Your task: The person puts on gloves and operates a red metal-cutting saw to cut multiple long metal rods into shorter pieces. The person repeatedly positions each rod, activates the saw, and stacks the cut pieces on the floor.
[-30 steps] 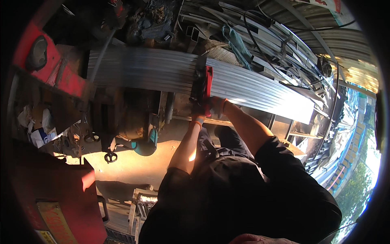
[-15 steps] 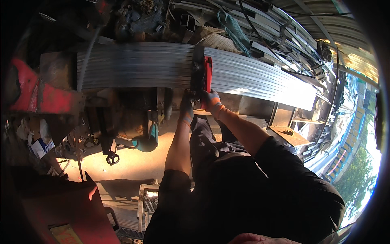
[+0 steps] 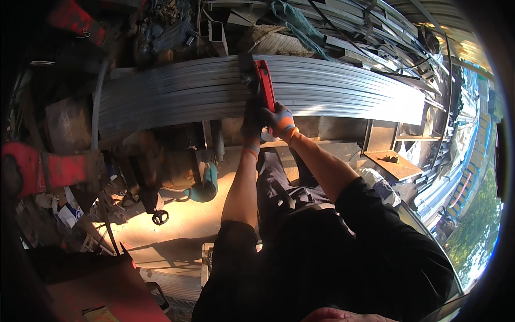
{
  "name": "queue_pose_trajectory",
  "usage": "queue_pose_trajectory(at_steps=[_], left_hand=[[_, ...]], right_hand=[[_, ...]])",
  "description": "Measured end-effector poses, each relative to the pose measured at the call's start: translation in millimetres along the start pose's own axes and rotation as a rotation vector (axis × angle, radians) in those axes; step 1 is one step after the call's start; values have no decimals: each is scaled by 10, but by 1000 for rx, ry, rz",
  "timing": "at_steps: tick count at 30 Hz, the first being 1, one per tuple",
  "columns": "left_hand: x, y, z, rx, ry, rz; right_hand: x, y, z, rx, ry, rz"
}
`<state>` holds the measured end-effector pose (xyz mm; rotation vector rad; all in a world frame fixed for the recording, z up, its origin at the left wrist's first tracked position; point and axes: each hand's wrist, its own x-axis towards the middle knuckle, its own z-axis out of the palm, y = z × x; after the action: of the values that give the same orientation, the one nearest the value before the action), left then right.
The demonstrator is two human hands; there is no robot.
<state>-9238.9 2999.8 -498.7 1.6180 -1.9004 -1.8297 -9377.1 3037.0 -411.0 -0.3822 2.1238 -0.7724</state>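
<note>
A bundle of long silver metal profiles (image 3: 332,83) lies side by side from left to right in front of me. Across it rests a long, narrow red tool (image 3: 265,83), its exact kind unclear, with a dark strip (image 3: 246,67) along its left side. My right hand (image 3: 282,121), in a grey and orange glove, is closed round the tool's near end. Close beside it on the left, my left hand (image 3: 251,124), also gloved, is in deep shade at the bundle's near edge. Its fingers and anything in them are hard to make out.
Red machine parts (image 3: 67,170) stand at the left, with a small black handwheel (image 3: 160,217) and a teal rounded object (image 3: 204,185) below the bundle. Loose metal lengths (image 3: 370,35) are piled behind. A wooden board (image 3: 394,165) sits at the right.
My view has shifted a little. The red tool and dark strip appear further left on the bundle, with the tool's far end leaning left. My right hand stays on the tool.
</note>
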Motion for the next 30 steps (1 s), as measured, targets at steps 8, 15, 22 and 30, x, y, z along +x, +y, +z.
queue_pose_trajectory(at_steps=[8, 15, 22, 30], left_hand=[[-353, 167, 423, 103, -20, 235], [-650, 602, 1352, -353, -328, 23], [-1063, 1033, 2250, -497, -598, -265], [-979, 950, 2923, -380, -635, -378]], right_hand=[[165, 334, -1086, 472, 30, 194], [-71, 936, -2454, 395, 1, 282], [-175, 1837, -3292, 396, 4, 389], [-93, 2321, -3879, -1, -240, 240]])
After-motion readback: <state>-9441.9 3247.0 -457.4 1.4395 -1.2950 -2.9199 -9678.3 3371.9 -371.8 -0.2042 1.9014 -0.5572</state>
